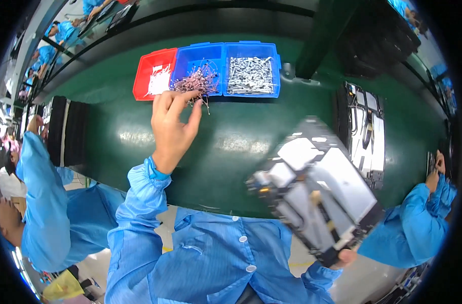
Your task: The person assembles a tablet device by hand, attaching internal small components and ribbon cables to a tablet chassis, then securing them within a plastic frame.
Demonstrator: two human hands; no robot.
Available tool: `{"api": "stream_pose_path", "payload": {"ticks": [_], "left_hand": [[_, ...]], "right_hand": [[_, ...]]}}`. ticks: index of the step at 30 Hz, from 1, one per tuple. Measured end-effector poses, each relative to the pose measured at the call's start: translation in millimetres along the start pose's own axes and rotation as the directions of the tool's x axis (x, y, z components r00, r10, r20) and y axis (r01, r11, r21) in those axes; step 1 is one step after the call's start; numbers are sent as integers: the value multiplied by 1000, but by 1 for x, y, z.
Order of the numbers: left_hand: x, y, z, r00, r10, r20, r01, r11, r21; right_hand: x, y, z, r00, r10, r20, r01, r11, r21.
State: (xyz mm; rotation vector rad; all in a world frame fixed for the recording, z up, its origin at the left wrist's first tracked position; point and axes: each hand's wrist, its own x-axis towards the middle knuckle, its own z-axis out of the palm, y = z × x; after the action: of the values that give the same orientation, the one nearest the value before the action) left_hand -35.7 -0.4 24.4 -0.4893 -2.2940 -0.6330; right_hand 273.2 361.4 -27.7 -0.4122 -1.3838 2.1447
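My left hand [172, 129] reaches to the front of a middle blue bin [198, 50]. Its thumb and forefinger come close together on thin pinkish cables [196, 80] with small ends, a few strands of which hang over the bin's front wall. With my right hand [344, 259] I grip the lower corner of an opened flat electronic device [337, 187]. It is tilted, smeared by motion, and shows silver-white panels, black strips and a dark frame. Most of my right hand is hidden beneath the device.
Beside the middle bin stand a red bin [142, 76] of white strips and a blue bin [277, 71] of small silvery pieces. On the green table [226, 167], similar devices are stacked at right [365, 131] and dark ones at left [66, 131]. Co-workers in blue sit on both sides.
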Motion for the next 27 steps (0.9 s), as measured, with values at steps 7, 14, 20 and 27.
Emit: {"api": "stream_pose_path", "payload": {"ticks": [7, 14, 20, 27], "left_hand": [[18, -3, 7, 981, 165, 105, -176, 979, 102], [14, -8, 17, 974, 162, 159, -193, 961, 201], [14, -17, 23, 991, 134, 4, -134, 988, 75], [16, -20, 22, 995, -22, -100, 9, 992, -124]], "right_hand": [[-24, 40, 99, 906, 423, 5, -423, 905, 39], [-49, 57, 112, 529, 779, 337, -782, 601, -163], [-2, 12, 143, 85, 746, 661, -450, 621, -642], [63, 1, 155, 758, 266, 595, 186, 787, -589]]}}
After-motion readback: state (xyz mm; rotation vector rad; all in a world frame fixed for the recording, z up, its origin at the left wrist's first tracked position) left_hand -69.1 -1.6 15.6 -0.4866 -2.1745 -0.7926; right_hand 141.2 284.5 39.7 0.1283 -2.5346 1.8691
